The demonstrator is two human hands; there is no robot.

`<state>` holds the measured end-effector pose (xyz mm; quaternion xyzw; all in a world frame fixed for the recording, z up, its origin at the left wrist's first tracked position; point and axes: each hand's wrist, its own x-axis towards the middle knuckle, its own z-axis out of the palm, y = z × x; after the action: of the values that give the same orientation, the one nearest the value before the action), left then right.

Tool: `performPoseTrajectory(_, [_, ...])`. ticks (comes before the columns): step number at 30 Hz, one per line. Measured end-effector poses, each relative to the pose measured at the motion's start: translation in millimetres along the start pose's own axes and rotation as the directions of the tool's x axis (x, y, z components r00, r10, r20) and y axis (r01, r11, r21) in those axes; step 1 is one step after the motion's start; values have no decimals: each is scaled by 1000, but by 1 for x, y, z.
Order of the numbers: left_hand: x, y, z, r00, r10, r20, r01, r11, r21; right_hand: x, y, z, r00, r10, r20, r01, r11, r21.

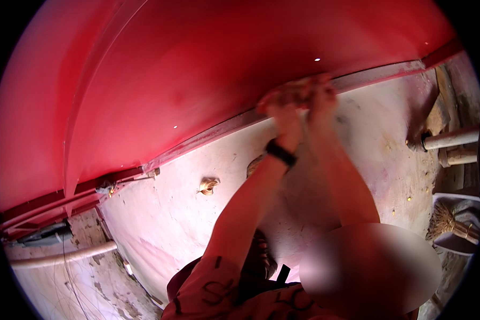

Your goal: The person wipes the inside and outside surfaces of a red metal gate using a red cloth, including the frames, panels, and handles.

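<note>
A large red sheet-like panel (208,64) with a raised rim along its lower edge fills the upper part of the view. Both arms reach up and away to that rim. My left hand (285,101), with a dark band on its wrist, is against the rim near the middle. Just right of it, close beside or touching it, is my right hand (322,93). Motion blur smears the fingers of both. A reddish patch lies around the left fingers; whether it is a cloth or only the fingers in red light, I cannot make out.
Below the panel spreads a pale, stained floor (186,213) with a dry leaf-like scrap (208,185). At the right are pipes (453,140) and a grey bin (442,200) with a straw brush (445,221). Another pipe (64,256) runs at the lower left.
</note>
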<state>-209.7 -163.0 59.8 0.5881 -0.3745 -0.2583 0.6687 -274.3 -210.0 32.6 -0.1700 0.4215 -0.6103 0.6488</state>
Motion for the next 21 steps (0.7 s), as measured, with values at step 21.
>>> performPoseTrajectory(21, [10, 154, -198, 771, 58, -635, -159, 982, -102, -219, 43, 198, 939, -110, 325, 146, 985, -90])
